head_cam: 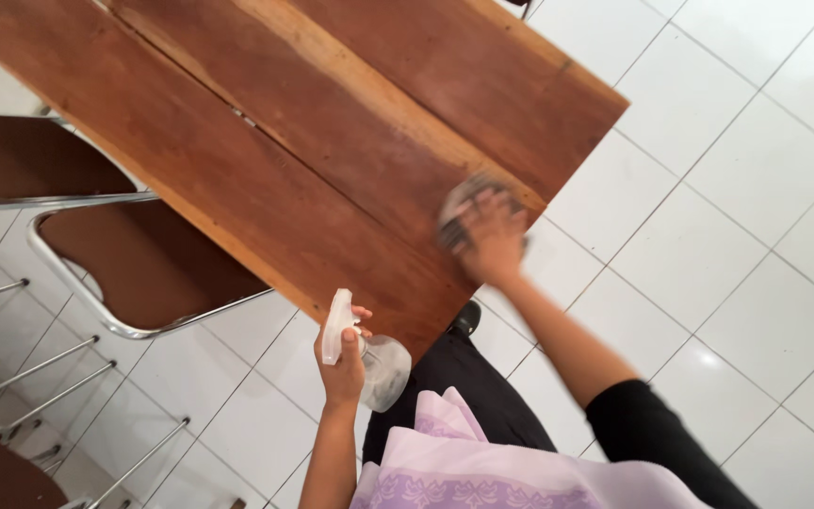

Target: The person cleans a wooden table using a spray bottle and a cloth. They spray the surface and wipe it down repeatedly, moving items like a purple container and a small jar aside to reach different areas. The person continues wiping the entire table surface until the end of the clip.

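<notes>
Cloth (468, 203) flat on the table (313, 160), right at the near edge, and the right hand (490, 236) is pressed on top of it, fingers spread, palm down, blurred. The cloth peeks out beyond the fingertips, toward the table's far planks. Left hand (343, 363) hangs off the table's corner, below the edge, wrapped around a clear spray bottle (369, 356), nozzle up and pointing at the wood. So the right hand is the nearer one to the cloth. Left of that hand, chairs (134, 259) with chrome frames; white floor (737, 236) to the right. Nothing else on the tabletop.
</notes>
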